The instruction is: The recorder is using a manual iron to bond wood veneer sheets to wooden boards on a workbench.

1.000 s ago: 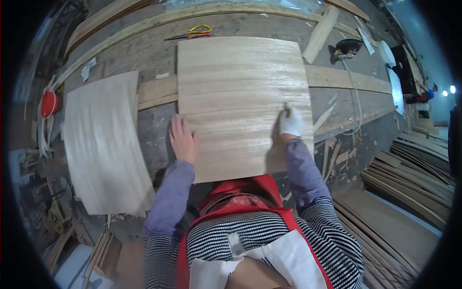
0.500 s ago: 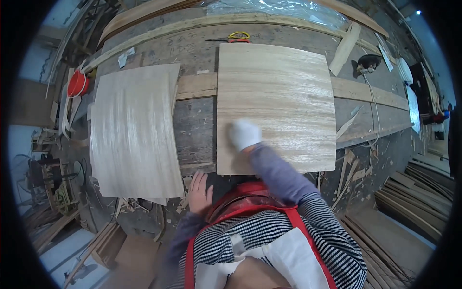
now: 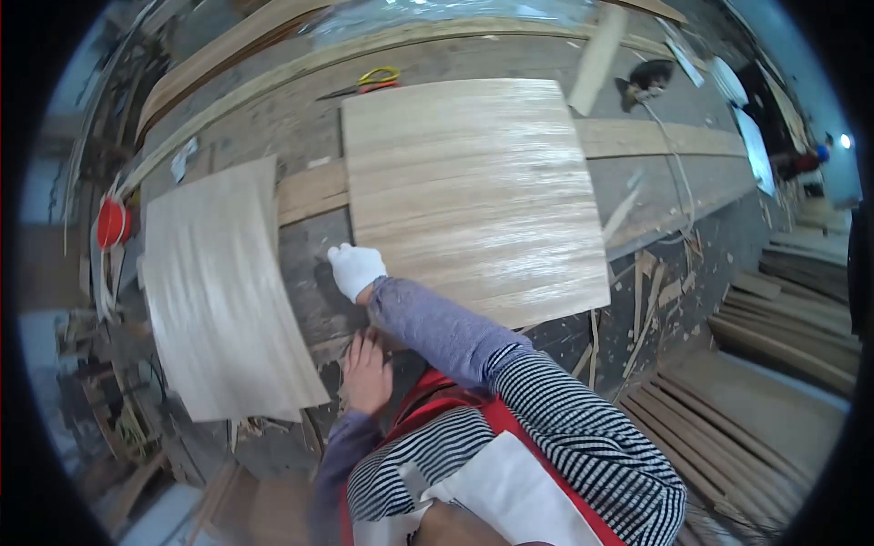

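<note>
board (image 3: 473, 191) lies flat on the table (image 3: 314, 238), right of the thin sheets (image 3: 218, 291). the right hand (image 3: 357, 271), in a white glove, is at the board's left edge, its forearm crossing the board's near left part; its fingers look bent, but i cannot tell whether they grip anything. the left hand (image 3: 369, 373), bare, is at the table's near edge, fingers open and holding nothing. scissors (image 3: 379, 80) lie just beyond the board's far left corner; a dark tool (image 3: 648, 80) sits far right.
</note>
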{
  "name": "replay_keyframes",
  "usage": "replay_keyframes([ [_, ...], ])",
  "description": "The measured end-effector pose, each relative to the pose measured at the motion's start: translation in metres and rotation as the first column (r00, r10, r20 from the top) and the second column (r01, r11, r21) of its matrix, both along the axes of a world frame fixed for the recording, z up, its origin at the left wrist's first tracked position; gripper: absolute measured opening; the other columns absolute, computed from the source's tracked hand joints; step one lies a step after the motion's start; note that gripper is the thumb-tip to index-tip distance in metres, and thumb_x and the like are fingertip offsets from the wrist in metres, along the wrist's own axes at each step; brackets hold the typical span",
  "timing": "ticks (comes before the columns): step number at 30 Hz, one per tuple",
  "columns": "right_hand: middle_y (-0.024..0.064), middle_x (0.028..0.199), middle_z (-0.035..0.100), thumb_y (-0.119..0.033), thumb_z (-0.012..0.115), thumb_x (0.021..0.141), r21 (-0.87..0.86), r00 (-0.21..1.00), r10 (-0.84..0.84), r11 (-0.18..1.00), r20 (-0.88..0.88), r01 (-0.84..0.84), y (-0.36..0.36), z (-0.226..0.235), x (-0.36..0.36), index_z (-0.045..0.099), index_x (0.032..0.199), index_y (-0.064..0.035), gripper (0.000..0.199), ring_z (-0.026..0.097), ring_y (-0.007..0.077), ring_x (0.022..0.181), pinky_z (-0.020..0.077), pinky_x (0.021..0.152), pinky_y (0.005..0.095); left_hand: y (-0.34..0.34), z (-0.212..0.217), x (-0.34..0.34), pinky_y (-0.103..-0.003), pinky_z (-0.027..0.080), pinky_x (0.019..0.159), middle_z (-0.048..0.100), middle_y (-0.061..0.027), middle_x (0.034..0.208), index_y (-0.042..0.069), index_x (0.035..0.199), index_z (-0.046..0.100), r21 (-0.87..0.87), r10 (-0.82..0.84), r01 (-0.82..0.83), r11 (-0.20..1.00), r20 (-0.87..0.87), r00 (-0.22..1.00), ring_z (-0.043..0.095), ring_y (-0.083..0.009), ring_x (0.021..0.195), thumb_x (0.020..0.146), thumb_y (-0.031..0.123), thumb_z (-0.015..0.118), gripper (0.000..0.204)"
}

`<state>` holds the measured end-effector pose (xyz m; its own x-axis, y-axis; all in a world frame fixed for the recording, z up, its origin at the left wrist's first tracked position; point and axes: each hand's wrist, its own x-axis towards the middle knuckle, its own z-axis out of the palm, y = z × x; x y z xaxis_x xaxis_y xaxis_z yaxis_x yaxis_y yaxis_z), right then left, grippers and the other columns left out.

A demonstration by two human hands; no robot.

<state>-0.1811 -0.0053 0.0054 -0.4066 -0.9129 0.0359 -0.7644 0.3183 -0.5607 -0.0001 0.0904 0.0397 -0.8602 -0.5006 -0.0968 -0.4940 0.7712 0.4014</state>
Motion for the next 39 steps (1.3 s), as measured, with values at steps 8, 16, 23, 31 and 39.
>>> replay_keyframes([
  [8, 0.0140, 0.083, 0.067, -0.024, 0.056, 0.085, -0.003, 0.820, -0.517, 0.846, -0.247, 0.533, 0.187, 0.010, -0.235, 0.065, 0.086, -0.0120, 0.015, 0.066, 0.0357, 0.078, 0.0523, 0.067, 0.0483, 0.011, -0.004, -0.003, -0.047, 0.031, 0.108, 0.047, -0.0159, 0.139, -0.001, 0.128, 0.052, 0.003, 0.062, -0.062, 0.998, 0.001, 0.998, 0.036, -0.0364, 0.135, 0.086, 0.018, 0.061, 0.047],
  [16, 0.0180, 0.098, 0.068, -0.024, 0.059, 0.085, 0.037, 0.370, -0.870, 0.379, -0.326, 0.924, 0.383, -0.008, -0.396, 0.065, 0.105, -0.0084, 0.026, 0.066, 0.0352, 0.092, 0.0515, 0.082, 0.0443, 0.011, 0.004, -0.024, -0.048, 0.035, 0.105, 0.052, -0.0230, 0.130, -0.005, 0.121, 0.054, -0.025, 0.059, -0.059, 0.998, -0.030, 0.998, 0.044, -0.0412, 0.125, 0.086, 0.016, 0.062, 0.042],
  [23, 0.0106, 0.088, 0.068, -0.023, 0.065, 0.087, 0.297, 0.352, -0.795, 0.535, 0.494, 0.791, 0.370, -0.014, -0.402, 0.062, 0.110, -0.0030, 0.031, 0.067, 0.0235, 0.074, 0.0533, 0.060, 0.0355, -0.035, -0.034, -0.060, -0.043, 0.041, 0.098, 0.056, -0.0246, 0.118, -0.005, 0.117, 0.054, -0.028, 0.418, -0.426, 0.905, -0.134, 0.898, 0.052, -0.0389, 0.113, 0.085, 0.019, 0.065, 0.041],
  [31, 0.0085, 0.080, 0.063, -0.018, 0.060, 0.091, 0.066, 0.015, -0.235, 0.333, 0.972, 0.941, 0.371, -0.003, -0.468, 0.060, 0.112, -0.0025, 0.026, 0.060, 0.0158, 0.062, 0.0518, 0.051, 0.0308, -0.106, -0.093, -0.138, -0.041, 0.049, 0.079, 0.067, -0.0215, 0.098, -0.004, 0.109, 0.061, 0.296, 0.706, -0.641, 0.708, -0.258, 0.660, 0.065, -0.0319, 0.085, 0.088, 0.028, 0.064, 0.039],
  [39, 0.0111, 0.094, 0.068, -0.027, 0.064, 0.087, 0.163, 0.585, -0.757, 0.642, 0.291, 0.749, 0.331, -0.053, -0.376, 0.062, 0.114, 0.0043, 0.041, 0.064, 0.0199, 0.076, 0.0515, 0.071, 0.0326, -0.123, -0.083, -0.116, -0.041, 0.044, 0.067, 0.062, -0.0182, 0.069, -0.004, 0.077, 0.065, 0.207, 0.658, -0.645, 0.735, 0.007, 0.753, 0.061, -0.0252, 0.069, 0.092, 0.034, 0.057, 0.042],
])
